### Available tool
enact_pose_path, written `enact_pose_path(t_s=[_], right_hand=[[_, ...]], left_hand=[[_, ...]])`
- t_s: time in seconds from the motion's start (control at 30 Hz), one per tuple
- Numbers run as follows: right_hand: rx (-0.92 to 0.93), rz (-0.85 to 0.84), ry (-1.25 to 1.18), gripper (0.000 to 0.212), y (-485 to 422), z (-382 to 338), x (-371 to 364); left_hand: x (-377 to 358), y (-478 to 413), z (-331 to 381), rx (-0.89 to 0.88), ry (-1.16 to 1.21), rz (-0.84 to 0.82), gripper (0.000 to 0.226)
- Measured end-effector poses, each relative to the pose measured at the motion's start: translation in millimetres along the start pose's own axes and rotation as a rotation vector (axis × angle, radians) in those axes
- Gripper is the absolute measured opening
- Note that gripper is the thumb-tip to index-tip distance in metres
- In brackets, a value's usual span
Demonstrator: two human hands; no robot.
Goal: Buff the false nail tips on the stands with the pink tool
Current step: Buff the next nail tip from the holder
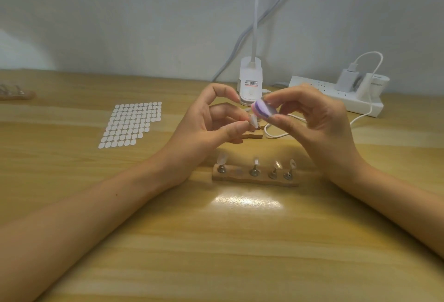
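My right hand [314, 119] grips the pink and purple buffing tool [263, 109] between thumb and fingers, above the table's middle. My left hand [216, 121] pinches a small stand with a clear false nail tip [254, 120], which touches the tool's lower end. Nearer to me, a wooden base [254, 178] carries several metal stands with clear nail tips [255, 162]; one slot [238, 171] on it is bare. A second wooden base [252, 136] lies partly hidden behind my left hand.
A sheet of white round adhesive dots [131, 124] lies at the left. A white clip lamp [249, 83], a power strip [336, 95] with chargers and a white cable [276, 134] stand at the back. Another stand base [16, 94] sits at far left.
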State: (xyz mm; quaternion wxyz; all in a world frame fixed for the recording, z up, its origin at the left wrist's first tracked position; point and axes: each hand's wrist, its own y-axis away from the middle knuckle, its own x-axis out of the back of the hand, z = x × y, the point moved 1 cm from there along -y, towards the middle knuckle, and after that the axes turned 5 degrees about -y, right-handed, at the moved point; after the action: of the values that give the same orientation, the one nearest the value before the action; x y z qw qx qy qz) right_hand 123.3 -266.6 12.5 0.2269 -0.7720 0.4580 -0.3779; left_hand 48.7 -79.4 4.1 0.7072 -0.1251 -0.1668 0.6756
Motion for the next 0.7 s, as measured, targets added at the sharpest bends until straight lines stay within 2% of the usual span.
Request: enact_pose_path(t_s=[0.1,0.27,0.53,0.7], right_hand=[[0.036,-0.050,0.019,0.028,0.1,0.2,-2.0],[-0.021,-0.025,-0.039,0.023,-1.5,1.0,2.6],[0.152,-0.123,0.097,0.029,-2.1,1.7,1.8],[0.210,-0.146,0.141,0.030,-1.9,2.7,1.1]], left_hand=[[-0.2,1.1,0.6,0.009,0.023,-0.005,0.039],[-0.6,2.5,2.1,0.021,0.025,0.027,0.046],[-1.3,2.8,1.2,-0.002,-0.116,0.112,0.060],[1.4,2.6,-0.2,-0.002,-0.117,0.151,0.064]])
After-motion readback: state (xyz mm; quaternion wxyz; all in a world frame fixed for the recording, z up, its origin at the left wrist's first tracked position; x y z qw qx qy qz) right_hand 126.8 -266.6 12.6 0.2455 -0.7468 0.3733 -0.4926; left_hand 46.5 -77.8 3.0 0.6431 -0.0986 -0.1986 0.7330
